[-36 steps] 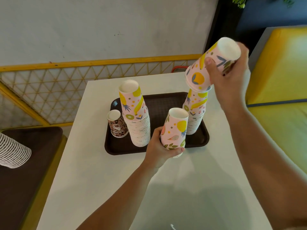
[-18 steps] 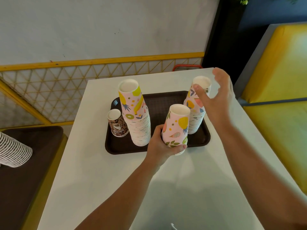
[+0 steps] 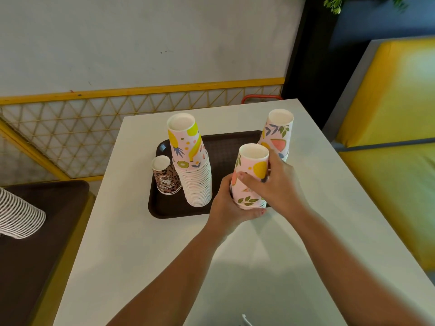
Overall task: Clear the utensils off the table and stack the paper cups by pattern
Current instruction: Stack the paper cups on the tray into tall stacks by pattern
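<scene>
Right, both hands were on the same fruit-print cup (image 3: pixel 251 175), which sat upside down at the near right edge of the tray (image 3: pixel 221 147). The left hand (image 3: pixel 229 205) curled round its lower part from the left, fingers wrapped under the rim. The right hand (image 3: pixel 274 182) gripped it from the right, thumb laid across the front of the cup and fingers curled behind. Whether that cup was single or topped a few nested ones could not be told; the hands covered its base.

Behind it, at the tray's far right corner, stood a second fruit-print stack (image 3: pixel 279 132), upside down, its lower cups hidden by the right hand. On the tray's left half rose the tall fruit-print stack (image 3: pixel 193 165), also upside down, many white rims showing down its side. Just beside that, on its left, was a small leopard-print cup (image 3: pixel 164 175), inverted too and nearly touching the tall stack.

The dark brown tray lay on a white table (image 3: pixel 153 255). Off to the left, a stack of striped white cups (image 3: pixel 18 212) lay on its side over a dark bench seat (image 3: pixel 35 267). To the right ran a yellow cushioned seat (image 3: pixel 395 142).
</scene>
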`<state>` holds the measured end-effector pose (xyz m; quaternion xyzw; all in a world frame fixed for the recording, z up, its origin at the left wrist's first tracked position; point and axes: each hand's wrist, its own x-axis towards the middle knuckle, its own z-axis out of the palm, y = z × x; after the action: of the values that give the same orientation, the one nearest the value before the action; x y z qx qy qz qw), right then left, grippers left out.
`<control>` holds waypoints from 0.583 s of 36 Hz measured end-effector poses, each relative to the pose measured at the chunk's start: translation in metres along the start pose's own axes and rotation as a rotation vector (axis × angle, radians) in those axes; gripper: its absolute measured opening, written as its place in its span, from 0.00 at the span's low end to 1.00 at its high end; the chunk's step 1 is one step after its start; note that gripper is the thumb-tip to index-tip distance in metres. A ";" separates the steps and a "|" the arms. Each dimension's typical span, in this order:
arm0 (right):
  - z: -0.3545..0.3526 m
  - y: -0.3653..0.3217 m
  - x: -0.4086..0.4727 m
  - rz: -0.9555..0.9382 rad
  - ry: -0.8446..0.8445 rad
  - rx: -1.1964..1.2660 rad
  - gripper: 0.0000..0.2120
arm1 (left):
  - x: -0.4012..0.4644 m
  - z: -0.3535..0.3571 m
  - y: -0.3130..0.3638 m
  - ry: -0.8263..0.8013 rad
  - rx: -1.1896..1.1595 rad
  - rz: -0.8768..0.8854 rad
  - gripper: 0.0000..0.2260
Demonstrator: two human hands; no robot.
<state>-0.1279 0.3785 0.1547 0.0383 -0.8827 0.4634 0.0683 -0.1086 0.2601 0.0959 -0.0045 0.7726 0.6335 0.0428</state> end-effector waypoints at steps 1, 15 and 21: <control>-0.001 0.000 0.000 -0.006 -0.001 0.000 0.31 | 0.000 0.000 -0.001 -0.004 -0.001 0.005 0.38; -0.022 -0.012 0.022 -0.012 0.026 0.096 0.20 | 0.002 -0.001 -0.008 0.010 0.037 -0.030 0.33; -0.051 -0.037 0.046 -0.062 0.246 0.261 0.24 | 0.004 -0.003 -0.010 0.033 0.019 -0.046 0.34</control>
<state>-0.1639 0.3992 0.2201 0.0170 -0.7983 0.5731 0.1844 -0.1120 0.2553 0.0863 -0.0323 0.7789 0.6248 0.0446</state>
